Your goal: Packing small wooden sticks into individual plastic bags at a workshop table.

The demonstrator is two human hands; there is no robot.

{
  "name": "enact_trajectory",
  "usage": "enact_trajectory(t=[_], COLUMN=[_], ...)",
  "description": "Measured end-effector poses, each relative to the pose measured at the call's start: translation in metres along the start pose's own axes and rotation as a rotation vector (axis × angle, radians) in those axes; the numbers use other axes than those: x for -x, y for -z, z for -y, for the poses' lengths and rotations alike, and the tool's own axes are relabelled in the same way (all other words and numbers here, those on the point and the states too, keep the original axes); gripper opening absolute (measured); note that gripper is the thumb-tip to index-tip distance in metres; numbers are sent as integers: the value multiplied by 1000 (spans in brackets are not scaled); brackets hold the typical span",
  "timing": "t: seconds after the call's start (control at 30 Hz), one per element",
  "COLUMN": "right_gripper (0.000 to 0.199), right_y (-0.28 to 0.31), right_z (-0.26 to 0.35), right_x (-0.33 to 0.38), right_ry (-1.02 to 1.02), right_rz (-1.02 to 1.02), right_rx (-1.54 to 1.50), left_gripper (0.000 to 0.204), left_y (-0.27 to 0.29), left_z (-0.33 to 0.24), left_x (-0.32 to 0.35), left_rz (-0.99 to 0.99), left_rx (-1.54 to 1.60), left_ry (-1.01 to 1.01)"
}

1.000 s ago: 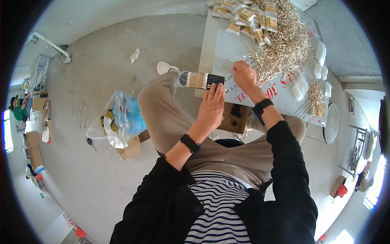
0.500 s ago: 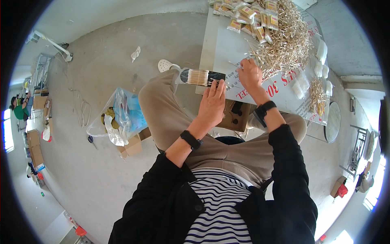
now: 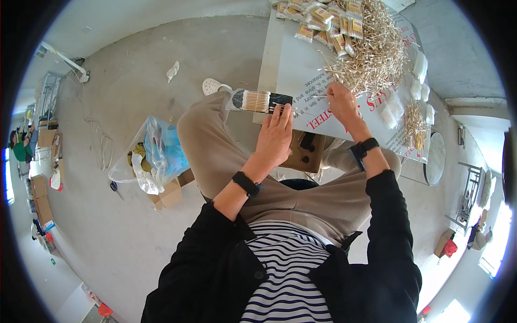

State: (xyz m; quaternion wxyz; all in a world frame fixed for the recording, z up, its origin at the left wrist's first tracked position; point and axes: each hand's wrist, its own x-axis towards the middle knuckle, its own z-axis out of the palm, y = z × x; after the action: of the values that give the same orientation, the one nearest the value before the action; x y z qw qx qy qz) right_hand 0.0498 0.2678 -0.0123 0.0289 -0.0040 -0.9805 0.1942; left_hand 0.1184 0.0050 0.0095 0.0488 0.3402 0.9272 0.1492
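A narrow black tray (image 3: 281, 99) lies at the table's near left corner, above my left knee. A row of cotton swabs (image 3: 255, 100) is lined up side by side on its left part, and a few loose swabs lie on its right end. My left hand (image 3: 274, 141) has its fingers stretched out, the fingertips resting on the tray's right end; its thumb is hard to see. To the right, over the table, my right hand (image 3: 344, 107) is closed in a pinch on a thin cotton swab (image 3: 320, 97) that sticks out leftward. A big heap of loose swabs (image 3: 377, 54) lies just beyond.
Small packs of swabs (image 3: 318, 19) are piled at the table's far side. White bundles (image 3: 392, 112) and a smaller swab heap (image 3: 414, 126) lie at the right. Below the table edge is an open cardboard box (image 3: 305, 153). A clear plastic bag (image 3: 156, 151) stands left on the floor.
My right hand has moved slightly right and down, away from the tray, and a swab now shows in its fingers. My left hand stays on the tray. The whole view has shifted a little.
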Motion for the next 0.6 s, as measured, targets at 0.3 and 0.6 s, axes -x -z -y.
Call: enact_trajectory(t=[0.3, 0.6], right_gripper=[10, 8], right_y=[-12, -14], right_z=[17, 13], right_x=[-17, -22], right_ry=[23, -9], right_rz=[-27, -160], right_rx=[97, -105], left_gripper=[100, 99], left_y=[0, 0], left_z=[-1, 1], left_x=[-1, -2], left_rz=[15, 5], left_rx=[-27, 33], left_ry=[-4, -17])
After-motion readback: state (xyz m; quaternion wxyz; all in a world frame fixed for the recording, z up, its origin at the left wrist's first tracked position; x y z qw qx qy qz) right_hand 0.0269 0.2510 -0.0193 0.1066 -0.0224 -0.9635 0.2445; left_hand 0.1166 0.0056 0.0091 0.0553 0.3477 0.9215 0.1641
